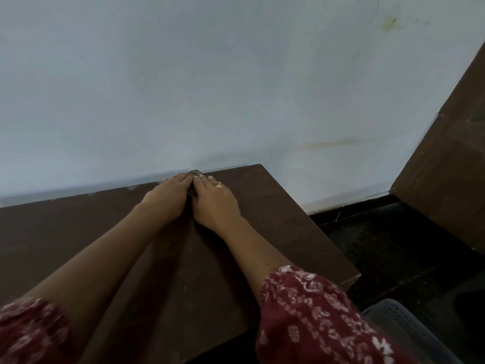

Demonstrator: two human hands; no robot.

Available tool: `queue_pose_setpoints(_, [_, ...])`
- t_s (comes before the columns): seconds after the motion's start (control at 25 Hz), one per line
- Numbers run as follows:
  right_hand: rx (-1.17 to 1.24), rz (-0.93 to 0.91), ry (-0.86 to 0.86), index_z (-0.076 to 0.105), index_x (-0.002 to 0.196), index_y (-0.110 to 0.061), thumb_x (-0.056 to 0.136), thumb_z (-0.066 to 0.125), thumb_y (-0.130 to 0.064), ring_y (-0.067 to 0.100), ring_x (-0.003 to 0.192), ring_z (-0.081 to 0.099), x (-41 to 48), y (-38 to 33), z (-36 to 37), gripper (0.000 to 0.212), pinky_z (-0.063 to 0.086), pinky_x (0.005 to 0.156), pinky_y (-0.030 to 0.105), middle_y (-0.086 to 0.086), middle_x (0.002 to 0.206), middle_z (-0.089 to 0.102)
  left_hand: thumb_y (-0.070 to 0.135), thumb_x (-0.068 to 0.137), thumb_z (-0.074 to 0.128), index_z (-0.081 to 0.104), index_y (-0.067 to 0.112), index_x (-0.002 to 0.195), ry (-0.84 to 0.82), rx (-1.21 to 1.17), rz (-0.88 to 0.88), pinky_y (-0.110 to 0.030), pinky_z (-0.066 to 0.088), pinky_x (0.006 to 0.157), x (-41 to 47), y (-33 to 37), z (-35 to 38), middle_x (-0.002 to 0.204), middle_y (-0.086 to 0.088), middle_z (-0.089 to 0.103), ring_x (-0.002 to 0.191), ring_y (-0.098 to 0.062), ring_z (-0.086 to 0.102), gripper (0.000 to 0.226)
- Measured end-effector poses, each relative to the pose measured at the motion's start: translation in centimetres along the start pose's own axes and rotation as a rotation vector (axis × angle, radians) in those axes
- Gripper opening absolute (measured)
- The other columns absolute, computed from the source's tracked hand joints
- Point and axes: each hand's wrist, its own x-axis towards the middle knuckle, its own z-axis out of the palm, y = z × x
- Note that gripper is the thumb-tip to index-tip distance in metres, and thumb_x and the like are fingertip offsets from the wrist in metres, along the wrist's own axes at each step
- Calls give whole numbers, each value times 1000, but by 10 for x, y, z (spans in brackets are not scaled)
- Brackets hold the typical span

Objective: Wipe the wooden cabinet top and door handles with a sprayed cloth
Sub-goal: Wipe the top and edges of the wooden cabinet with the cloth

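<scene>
The dark brown wooden cabinet top (275, 214) fills the lower middle of the head view. Both arms reach across it to its far edge by the wall. My left hand (168, 198) and my right hand (214, 203) lie side by side, fingers stretched flat, pressing a small dark cloth (195, 172) onto the wood. Only a sliver of the cloth shows at the fingertips and between the hands. A ring sits on a right-hand finger. The cabinet's door handles are out of sight.
A pale blue wall (210, 88) rises right behind the cabinet. A brown wooden panel (451, 166) stands at the right. Dark floor (393, 245) lies to the right of the cabinet, with a grey perforated plastic seat (404, 327) at the bottom right.
</scene>
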Motion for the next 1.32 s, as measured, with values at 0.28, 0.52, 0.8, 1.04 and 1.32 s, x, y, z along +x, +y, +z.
queue_pose_setpoints(0.28, [-13, -95, -70, 30, 143, -13, 96, 39, -21, 21, 141, 29, -53, 33, -32, 48, 26, 113, 32, 6, 152, 35, 9, 98, 31, 15, 11, 148, 11, -88, 59, -39, 6, 120, -39, 42, 7, 160, -5, 8, 149, -22, 5, 53])
queue_pose_setpoints(0.52, [-100, 168, -33, 27, 145, -17, 100, 27, -24, 24, 145, 20, -32, 68, -29, 46, 17, 117, 39, 2, 156, 27, 7, 96, 31, 16, 10, 148, 77, -103, 93, -35, 2, 122, 13, 80, 15, 160, -6, 10, 149, -20, 3, 54])
queue_pose_setpoints(0.8, [-97, 23, 65, 37, 138, -9, 94, 37, -16, 25, 135, 37, 31, 5, 17, 44, 25, 111, 39, 10, 147, 42, 8, 97, 34, 28, 11, 145, 153, -114, -17, -40, 29, 116, 17, -11, 7, 157, -3, 24, 145, -17, 21, 49])
queue_pose_setpoints(1.04, [69, -170, 36, 42, 134, -1, 92, 42, -14, 32, 131, 40, 38, -113, 55, 44, 24, 111, 41, 18, 142, 46, 3, 92, 40, 27, 6, 146, 94, -45, -162, -41, 26, 117, -55, -120, -6, 156, -9, 25, 144, -21, 25, 56])
queue_pose_setpoints(1.32, [12, -279, -111, 29, 143, -7, 97, 37, -19, 25, 142, 27, -23, -81, 19, 48, 19, 115, 37, 10, 153, 32, 6, 93, 41, 23, 11, 147, 109, -156, -180, -34, 17, 120, -108, -65, -2, 159, -5, 15, 148, -19, 13, 57])
